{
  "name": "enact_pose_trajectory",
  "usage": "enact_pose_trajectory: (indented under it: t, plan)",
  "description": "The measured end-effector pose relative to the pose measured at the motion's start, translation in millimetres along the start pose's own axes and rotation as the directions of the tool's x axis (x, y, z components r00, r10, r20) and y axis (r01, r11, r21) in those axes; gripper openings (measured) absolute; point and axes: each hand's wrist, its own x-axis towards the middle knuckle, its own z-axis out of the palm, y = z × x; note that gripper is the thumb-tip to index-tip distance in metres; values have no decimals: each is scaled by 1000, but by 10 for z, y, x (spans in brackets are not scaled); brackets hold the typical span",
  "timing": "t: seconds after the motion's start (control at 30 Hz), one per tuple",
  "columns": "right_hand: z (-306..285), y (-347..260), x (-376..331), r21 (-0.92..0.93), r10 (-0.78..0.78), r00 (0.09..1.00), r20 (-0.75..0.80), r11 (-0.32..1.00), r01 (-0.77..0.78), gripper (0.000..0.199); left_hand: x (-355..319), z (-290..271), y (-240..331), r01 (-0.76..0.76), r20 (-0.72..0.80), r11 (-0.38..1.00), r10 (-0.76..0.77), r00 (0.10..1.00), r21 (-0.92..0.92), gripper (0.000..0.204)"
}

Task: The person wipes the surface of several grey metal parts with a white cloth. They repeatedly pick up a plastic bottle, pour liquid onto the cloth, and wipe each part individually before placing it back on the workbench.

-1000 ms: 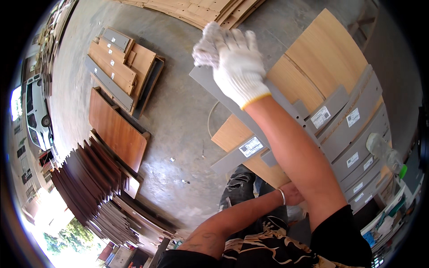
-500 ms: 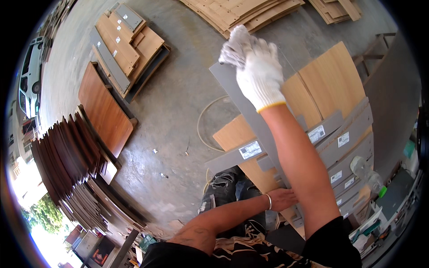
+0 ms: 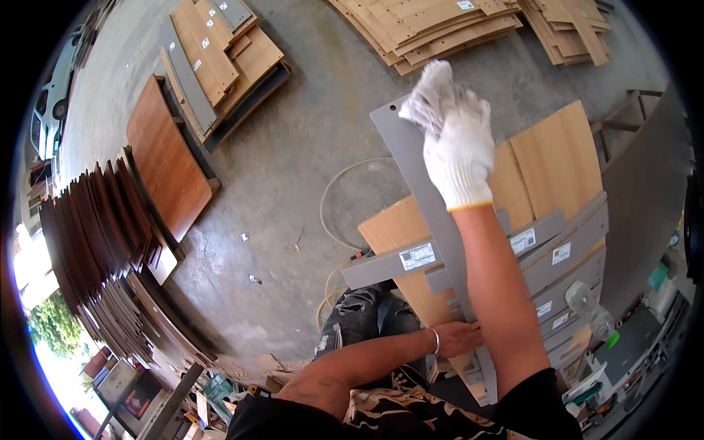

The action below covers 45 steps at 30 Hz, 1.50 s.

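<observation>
Fingers of the bare left hand (image 3: 456, 339) lie at the near part of the grey board (image 3: 446, 235), partly hidden by the right forearm (image 3: 499, 286), their spread unclear. Farther along, the gloved right hand (image 3: 460, 147) curls its fingers around a bunched cloth (image 3: 431, 95) over the far end. Wooden panels (image 3: 425, 22) lie stacked beyond.

From my end I look down on a grey floor (image 3: 286, 158) with a thin hose (image 3: 322, 205) looped on it, small scraps (image 3: 254, 279) scattered to its left. Nearer, wooden boards (image 3: 554, 161) carry grey strips (image 3: 381, 268); a long panel (image 3: 431, 202) overlaps them, contact unclear.
</observation>
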Motion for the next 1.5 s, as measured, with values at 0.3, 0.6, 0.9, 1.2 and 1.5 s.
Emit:
enact_pose_trajectory:
  t: [0.3, 0.6, 0.9, 1.2, 1.5]
  plan:
    - [-145, -23, -212, 86, 15, 999, 32, 996, -18, 69, 60, 364, -549, -86, -39, 613, 187, 982, 786, 60]
    - [-132, -4, -583, 487, -391, 919, -56, 793, 367, 52, -41, -170, 333, -178, 130, 287, 180, 975, 941, 59]
    - [-407, 264, -1569, 612, -344, 938, 39, 750, 249, 49, -180, 342, -466, 33, -50, 787, -3, 999, 615, 51]
    - [-359, -379, 136, 195, -18, 972, 234, 980, -29, 58, -79, -17, -43, 180, -48, 984, -180, 983, 12, 65]
    - [-517, 542, -2596, 408, -180, 969, 169, 908, 97, 69, 34, -118, 90, -51, 51, -26, -16, 999, 998, 69]
